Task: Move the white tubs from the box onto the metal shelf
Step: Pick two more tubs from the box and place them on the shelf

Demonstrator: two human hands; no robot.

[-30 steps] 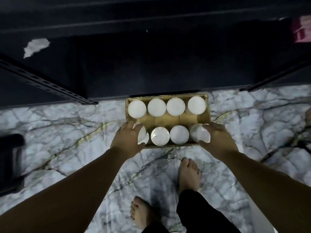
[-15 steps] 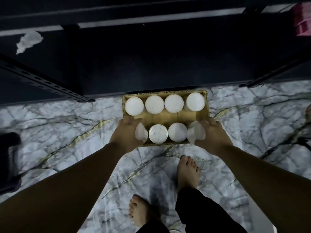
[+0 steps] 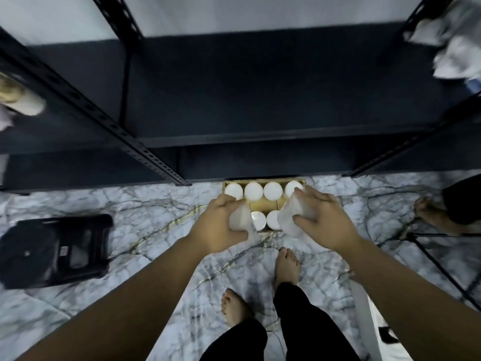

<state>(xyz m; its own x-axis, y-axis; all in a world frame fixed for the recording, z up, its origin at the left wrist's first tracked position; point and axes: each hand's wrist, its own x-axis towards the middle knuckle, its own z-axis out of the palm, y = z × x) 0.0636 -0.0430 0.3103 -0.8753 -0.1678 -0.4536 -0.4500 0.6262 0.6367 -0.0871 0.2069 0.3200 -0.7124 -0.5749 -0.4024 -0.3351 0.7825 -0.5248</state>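
White tubs: left hand (image 3: 221, 225) grips one tub (image 3: 240, 221), fingers curled round it; right hand (image 3: 325, 217) grips another tub (image 3: 291, 217) likewise. Both held above cardboard box (image 3: 263, 204) on marble floor (image 3: 156, 222). Six tubs visible in box, lids up. Dark metal shelf (image 3: 260, 87) just beyond box

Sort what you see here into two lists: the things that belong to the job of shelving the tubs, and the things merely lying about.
Part of the job:
left hand gripping a white tub
right hand gripping another tub
box with six tubs left
metal shelf

Lying about:
black stool
crumpled white bags
another person's foot
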